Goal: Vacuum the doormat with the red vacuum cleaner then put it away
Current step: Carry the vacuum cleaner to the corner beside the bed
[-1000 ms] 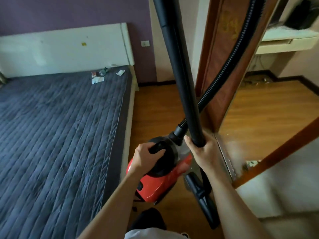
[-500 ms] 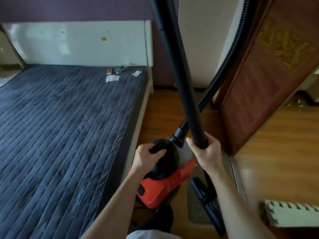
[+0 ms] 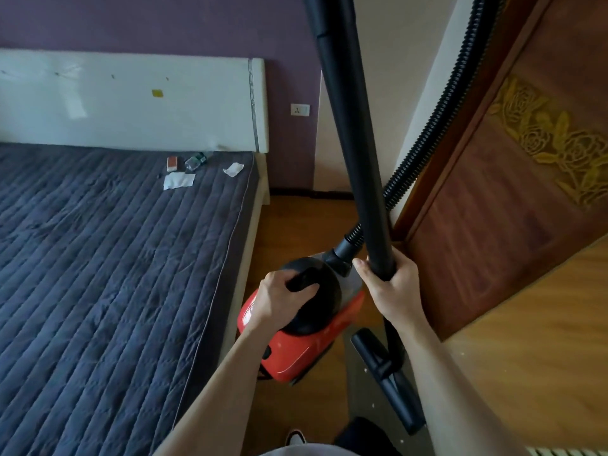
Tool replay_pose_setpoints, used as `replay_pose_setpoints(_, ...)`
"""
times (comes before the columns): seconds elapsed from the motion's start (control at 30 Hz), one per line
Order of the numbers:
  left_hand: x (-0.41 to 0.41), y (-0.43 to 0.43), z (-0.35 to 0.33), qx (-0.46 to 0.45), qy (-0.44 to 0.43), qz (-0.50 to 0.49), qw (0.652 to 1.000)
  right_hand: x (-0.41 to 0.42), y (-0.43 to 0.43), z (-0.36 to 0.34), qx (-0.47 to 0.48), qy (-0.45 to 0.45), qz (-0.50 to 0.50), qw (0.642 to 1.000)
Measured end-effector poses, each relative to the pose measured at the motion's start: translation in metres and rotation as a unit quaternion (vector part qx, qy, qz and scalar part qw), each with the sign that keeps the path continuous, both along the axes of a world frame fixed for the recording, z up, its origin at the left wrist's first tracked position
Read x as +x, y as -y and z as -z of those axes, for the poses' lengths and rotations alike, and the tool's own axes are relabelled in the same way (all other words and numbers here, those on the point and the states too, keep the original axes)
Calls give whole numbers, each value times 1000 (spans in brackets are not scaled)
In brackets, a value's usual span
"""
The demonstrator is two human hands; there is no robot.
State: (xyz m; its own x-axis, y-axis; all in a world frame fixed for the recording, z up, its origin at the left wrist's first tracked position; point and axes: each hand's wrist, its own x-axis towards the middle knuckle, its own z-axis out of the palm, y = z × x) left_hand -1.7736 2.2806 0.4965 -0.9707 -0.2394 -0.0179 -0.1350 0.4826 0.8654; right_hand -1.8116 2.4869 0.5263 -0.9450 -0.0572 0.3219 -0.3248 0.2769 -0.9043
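so: dark grey quilted bed (image 3: 98,274) left, carved brown wooden door (image 3: 493,209) right, red canister vacuum cleaner (image 3: 296,353) in the floor gap between, left grip (image 3: 279,297) curled round its black top handle (image 3: 301,279), right grip (image 3: 391,287) wrapped round the black plastic wand (image 3: 358,159).

We see a purple wall (image 3: 164,21) behind a white headboard (image 3: 131,100). The bed (image 3: 98,274) has a dark grey quilted cover, with paper scraps (image 3: 179,181) and a small bottle (image 3: 194,159) near its head. A socket (image 3: 300,109) sits on the wall. Daylight warms the wooden floor (image 3: 543,340) beside a brown door (image 3: 493,225) carved with gold roses (image 3: 552,143).
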Motion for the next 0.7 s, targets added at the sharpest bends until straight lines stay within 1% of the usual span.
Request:
replay_pose_setpoints(0.1, -38, 8, -2, -21, -7, 9, 1000, -40, 11, 3, -10, -1, 6, 1000)
replay_pose_setpoints(0.23, -90, 21, 7, 2, 3, -15, 1000, -99, 24, 11, -21, 8, 14, 1000)
replay_pose_setpoints(0.4, -162, 27, 21, -6, -5, -11, 1000, -185, 44, 23, -39, 15, 0, 999)
replay_pose_setpoints(0.57, -260, 35, 25, -23, -5, -8, 1000, -294, 51, 29, -62, 19, 0, 998)
replay_pose_setpoints(0.7, -348, 40, 26, -27, 15, -6, 1000, -382, 50, 28, -62, 18, -9, 998)
